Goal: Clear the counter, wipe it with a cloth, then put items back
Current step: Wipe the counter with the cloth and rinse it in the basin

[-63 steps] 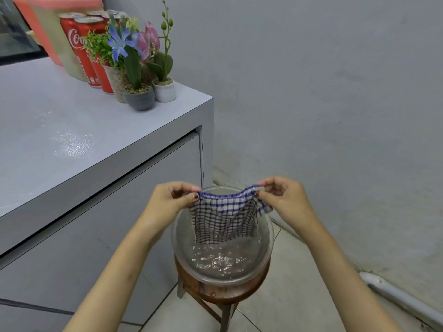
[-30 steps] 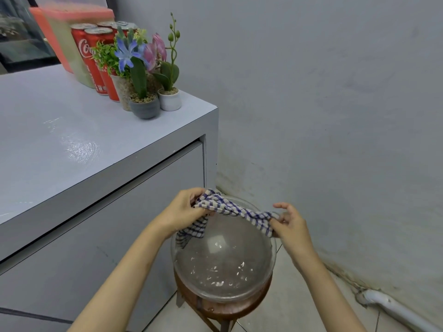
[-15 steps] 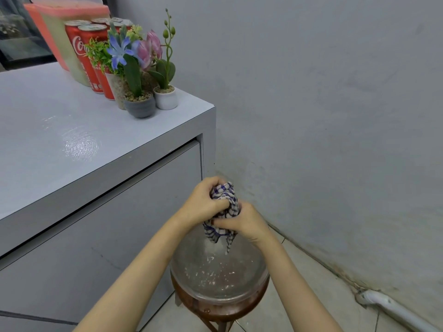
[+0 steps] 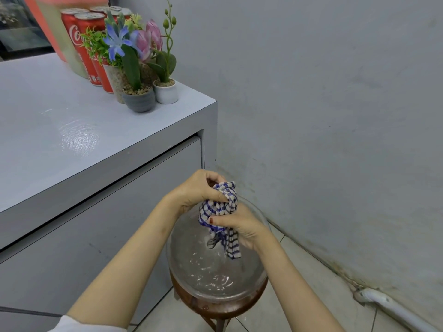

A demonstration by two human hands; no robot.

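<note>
Fingers of your left hand point(image 4: 199, 190) and right hand point(image 4: 243, 226) are clamped on the checked cloth point(image 4: 221, 207), lower centre, over the glass bowl point(image 4: 178, 267). Twist off-centre and water hits the floor point(image 4: 323, 271); bump the rim and it may slide off the stool point(image 4: 223, 307).

Two arms show from the lower edge of the view, the forearms bare up to the wrists. Near the left elbow a bit of white sleeve point(image 4: 79, 325) shows — plain, soft-looking fabric, cut off by the frame. The left hand point(image 4: 199, 190) and the right hand point(image 4: 244, 226) are bare too; the right thumbnail point(image 4: 211, 221) carries dark red polish
</note>
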